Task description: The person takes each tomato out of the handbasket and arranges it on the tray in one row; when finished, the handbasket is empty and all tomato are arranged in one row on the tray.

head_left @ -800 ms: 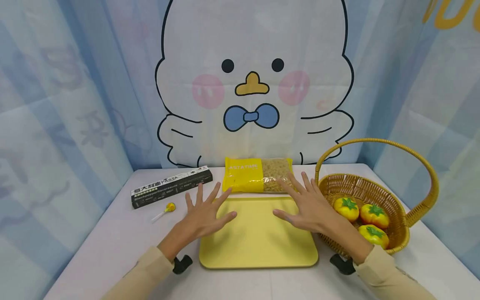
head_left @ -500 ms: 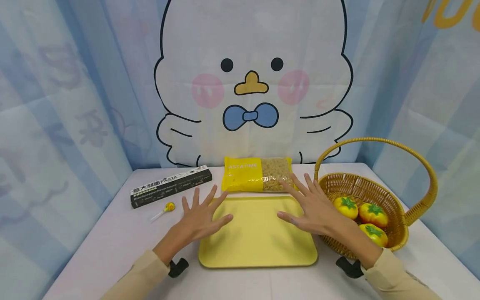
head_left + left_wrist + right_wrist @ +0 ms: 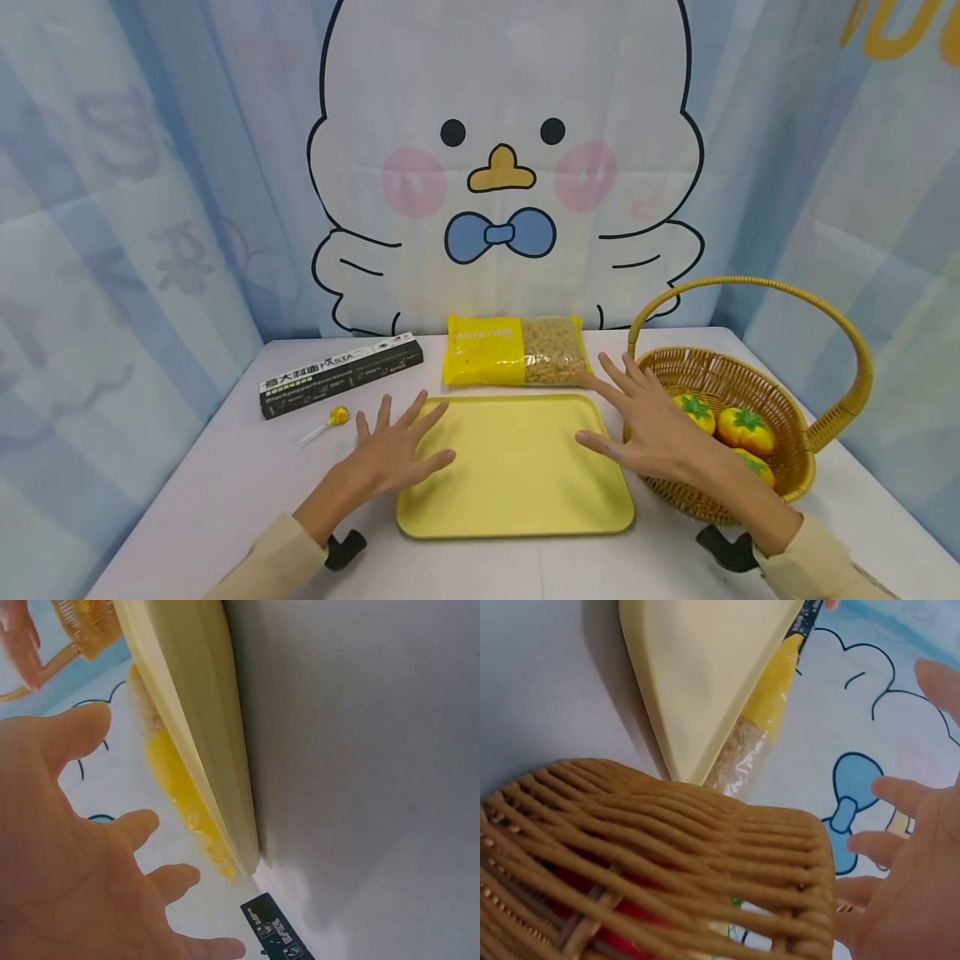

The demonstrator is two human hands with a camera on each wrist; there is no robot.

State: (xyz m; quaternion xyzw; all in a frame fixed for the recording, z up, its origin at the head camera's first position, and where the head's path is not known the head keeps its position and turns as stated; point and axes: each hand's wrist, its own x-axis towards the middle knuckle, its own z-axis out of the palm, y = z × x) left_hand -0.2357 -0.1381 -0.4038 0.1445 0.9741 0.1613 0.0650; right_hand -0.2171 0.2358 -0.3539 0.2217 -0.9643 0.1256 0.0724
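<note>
My left hand (image 3: 392,457) hovers palm down over the left side of a yellow tray (image 3: 517,483), fingers straight and spread, holding nothing. Over the tray's right edge and the near-left rim of a wicker basket (image 3: 795,492) is my right hand (image 3: 651,425), also spread and holding nothing. Three yellow-orange toy persimmons with green leaves, one of them a persimmon (image 3: 746,429) in plain sight, lie in the basket; the right hand and forearm partly cover the others. In the right wrist view the woven basket side (image 3: 667,847) stands close beside the right hand (image 3: 907,877).
Behind the tray lies a yellow bag of pasta (image 3: 483,350) with a clear window. A long black-and-white pasta box (image 3: 341,377) rests at the back left, with a lollipop (image 3: 337,415) in front of it. A cartoon-printed curtain (image 3: 502,275) stands behind the white table (image 3: 225,500).
Both hands have drawn apart and slightly back toward the person, the right one moving farther over the basket. The tray, pasta packs, lollipop and basket stay where they were.
</note>
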